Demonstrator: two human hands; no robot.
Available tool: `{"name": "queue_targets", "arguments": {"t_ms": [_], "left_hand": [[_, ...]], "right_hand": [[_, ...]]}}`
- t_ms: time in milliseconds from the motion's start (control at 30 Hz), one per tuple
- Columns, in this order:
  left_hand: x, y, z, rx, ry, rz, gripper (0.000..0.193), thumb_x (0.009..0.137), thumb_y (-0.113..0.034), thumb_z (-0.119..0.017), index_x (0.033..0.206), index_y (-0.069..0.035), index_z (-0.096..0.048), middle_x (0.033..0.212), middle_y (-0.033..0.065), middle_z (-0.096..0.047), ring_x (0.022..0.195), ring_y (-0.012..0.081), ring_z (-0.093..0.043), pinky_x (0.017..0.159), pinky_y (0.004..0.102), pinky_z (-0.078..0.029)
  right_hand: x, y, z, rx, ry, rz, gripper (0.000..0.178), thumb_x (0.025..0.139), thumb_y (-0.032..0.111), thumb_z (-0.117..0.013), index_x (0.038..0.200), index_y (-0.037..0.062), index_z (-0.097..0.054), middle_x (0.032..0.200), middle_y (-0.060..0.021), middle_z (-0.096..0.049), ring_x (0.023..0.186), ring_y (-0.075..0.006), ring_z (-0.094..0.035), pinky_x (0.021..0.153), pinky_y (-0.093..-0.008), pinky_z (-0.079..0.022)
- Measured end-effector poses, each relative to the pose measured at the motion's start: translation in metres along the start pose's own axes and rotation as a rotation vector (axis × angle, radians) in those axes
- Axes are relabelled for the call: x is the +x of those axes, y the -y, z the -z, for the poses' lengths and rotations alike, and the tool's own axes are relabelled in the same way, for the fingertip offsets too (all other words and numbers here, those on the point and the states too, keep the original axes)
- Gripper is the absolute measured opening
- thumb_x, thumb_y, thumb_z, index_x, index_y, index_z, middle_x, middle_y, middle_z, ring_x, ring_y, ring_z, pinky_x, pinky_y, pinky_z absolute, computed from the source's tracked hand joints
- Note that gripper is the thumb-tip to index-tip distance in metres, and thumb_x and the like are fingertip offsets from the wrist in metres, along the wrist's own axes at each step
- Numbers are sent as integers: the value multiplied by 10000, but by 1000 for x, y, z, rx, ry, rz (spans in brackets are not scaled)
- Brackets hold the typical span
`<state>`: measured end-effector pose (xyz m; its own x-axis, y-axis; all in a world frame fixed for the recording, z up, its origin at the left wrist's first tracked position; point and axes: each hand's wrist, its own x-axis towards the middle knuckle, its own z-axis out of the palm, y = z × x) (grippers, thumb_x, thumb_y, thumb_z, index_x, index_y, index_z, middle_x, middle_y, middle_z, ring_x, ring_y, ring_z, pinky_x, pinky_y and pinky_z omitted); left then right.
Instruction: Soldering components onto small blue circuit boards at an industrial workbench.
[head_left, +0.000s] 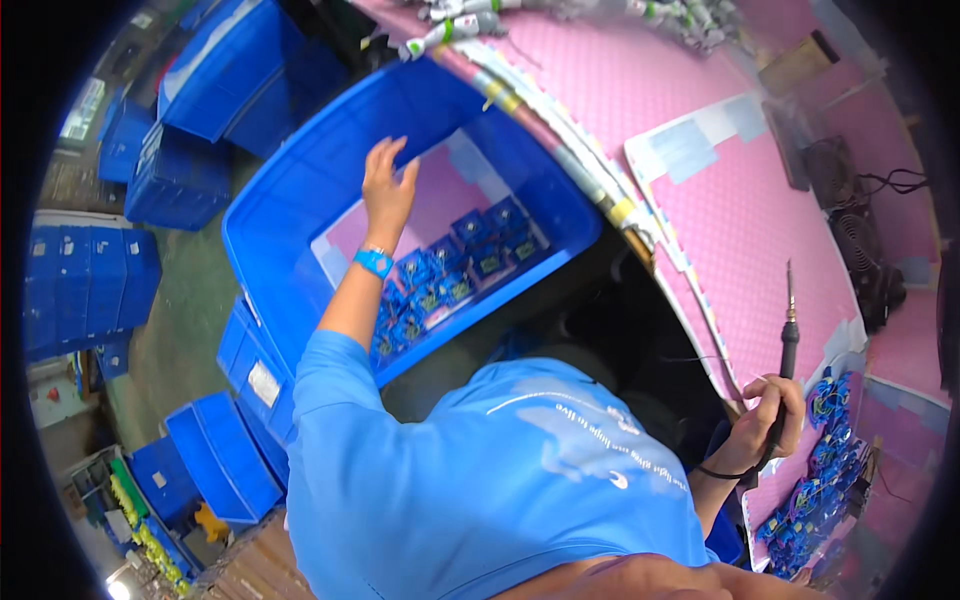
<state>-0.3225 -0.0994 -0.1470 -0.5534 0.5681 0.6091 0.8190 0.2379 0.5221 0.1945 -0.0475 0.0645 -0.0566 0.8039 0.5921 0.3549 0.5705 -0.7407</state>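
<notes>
My left hand (388, 195), with a blue band at its wrist, hovers with fingers apart over a large blue plastic tub (292, 172). Inside the tub lies a pink sheet (440, 185) with pale taped edges, and rows of small blue square parts (440, 262) with circuit boards sit on it. Nothing shows in that hand. On the other side, my right hand (768, 425) is closed round the black handle of a soldering iron (790, 345), its metal tip pointing up and away above the pink-covered bench (770, 225).
More small blue parts (825, 470) with wires lie heaped on the bench at right. White and green bundles (455, 30) rest along its far edge. A dark fan (858, 240) stands at the bench's back. Blue crates (90, 285) are stacked on the floor at left.
</notes>
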Motion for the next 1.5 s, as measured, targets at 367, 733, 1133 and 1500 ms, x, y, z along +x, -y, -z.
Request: {"name": "queue_targets", "arguments": {"t_ms": [367,733,1133,1500], "left_hand": [[225,-94,-85,240,72,-259,822,745,-577,-817,1481,-498,-460,1639,151,-284,1491,540,-174,1096,725,-321],[305,-60,-124,242,40,-448,830,701,-320,-894,1435,-465,-534,1559,108,-433,1433,494,-338,1137,531,-415],[363,-36,-145,277,104,-478,675,698,-227,-871,1338,-233,-658,1584,70,-411,1495,434,-268,1198,505,-355],[359,-38,-136,479,318,-293,852,733,-351,-867,1487,-192,-504,1654,126,-274,1515,463,-207,1182,548,-350]], "right_hand": [[-10,-8,28,-37,-20,-9,70,881,-21,-575,868,-53,-637,714,-99,-591,616,-141,-570,573,-257,-450],[5,-23,25,-113,11,29,61,853,-31,-575,851,-48,-634,690,-101,-591,592,-158,-560,564,-279,-431],[22,-31,9,-167,-29,-93,57,829,-11,-581,803,-27,-629,670,-94,-591,594,-164,-554,571,-282,-414],[9,-21,18,-141,-25,34,47,826,-7,-594,812,-17,-638,657,-82,-594,595,-164,-555,572,-280,-409]]}}
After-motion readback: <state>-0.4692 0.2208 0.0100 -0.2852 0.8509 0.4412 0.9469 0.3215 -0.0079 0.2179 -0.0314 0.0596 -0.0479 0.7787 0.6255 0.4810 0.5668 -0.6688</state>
